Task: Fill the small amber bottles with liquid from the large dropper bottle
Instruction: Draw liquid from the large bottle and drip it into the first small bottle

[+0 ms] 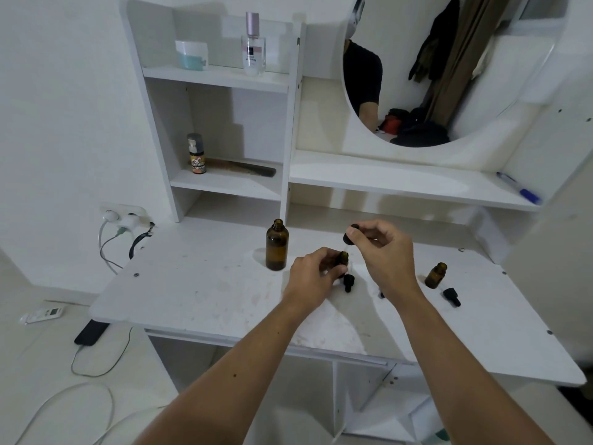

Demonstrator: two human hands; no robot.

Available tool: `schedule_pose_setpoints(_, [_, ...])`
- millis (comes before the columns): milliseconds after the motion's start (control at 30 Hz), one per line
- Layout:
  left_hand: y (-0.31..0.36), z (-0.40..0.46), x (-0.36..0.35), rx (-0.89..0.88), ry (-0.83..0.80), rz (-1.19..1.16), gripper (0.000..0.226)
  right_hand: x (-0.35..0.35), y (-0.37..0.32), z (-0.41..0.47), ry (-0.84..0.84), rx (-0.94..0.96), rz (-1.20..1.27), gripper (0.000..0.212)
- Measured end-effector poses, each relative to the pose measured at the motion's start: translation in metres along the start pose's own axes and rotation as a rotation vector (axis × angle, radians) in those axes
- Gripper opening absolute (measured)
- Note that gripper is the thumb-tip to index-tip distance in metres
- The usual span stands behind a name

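The large amber bottle (277, 247) stands uncapped on the white desk (199, 284), left of my hands. My left hand (313, 274) grips a small amber bottle (343, 259) upright on the desk. My right hand (383, 248) pinches the black bulb of the large dropper (349, 236), whose glass tube points down at the small bottle's mouth. A small black dropper cap (348, 282) lies just in front of that bottle. A second small amber bottle (436, 275) stands open at the right, its black cap (451, 297) lying beside it.
Shelves behind the desk hold a perfume bottle (253, 46), a jar (191, 55), a spray bottle (196, 154) and a comb (244, 168). A round mirror (449, 69) hangs at the back right, with a blue pen (518, 187) on the ledge below. Cables and a phone (90, 332) lie on the floor at left.
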State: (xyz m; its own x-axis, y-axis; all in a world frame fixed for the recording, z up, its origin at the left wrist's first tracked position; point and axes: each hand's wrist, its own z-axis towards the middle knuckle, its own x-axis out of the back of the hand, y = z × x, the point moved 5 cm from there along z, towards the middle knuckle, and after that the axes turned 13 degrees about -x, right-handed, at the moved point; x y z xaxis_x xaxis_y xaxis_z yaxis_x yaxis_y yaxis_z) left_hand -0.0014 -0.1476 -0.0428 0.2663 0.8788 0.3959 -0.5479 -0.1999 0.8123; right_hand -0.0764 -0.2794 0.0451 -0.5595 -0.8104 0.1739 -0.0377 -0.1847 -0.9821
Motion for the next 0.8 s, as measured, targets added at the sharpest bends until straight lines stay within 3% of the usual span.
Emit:
schedule_pose_setpoints(333, [0.001,-0.001,-0.001,-0.004,-0.010,0.039,0.024,0.003,-0.001,-0.001,0.041,0.042,-0.018,0.007])
schedule_pose_setpoints(467, [0.004,-0.003,-0.001,0.008,-0.021,0.039,0.038,0.006,-0.009,-0.008,0.059,0.082,0.023,0.009])
schedule_pose_setpoints(567, [0.008,-0.010,0.005,0.034,0.018,-0.008,0.049,0.006,-0.018,-0.010,0.066,0.111,0.045,0.011])
schedule_pose_setpoints(800, [0.011,-0.038,0.037,0.080,0.124,-0.190,0.047,-0.011,-0.044,-0.018,0.018,0.174,0.124,0.012])
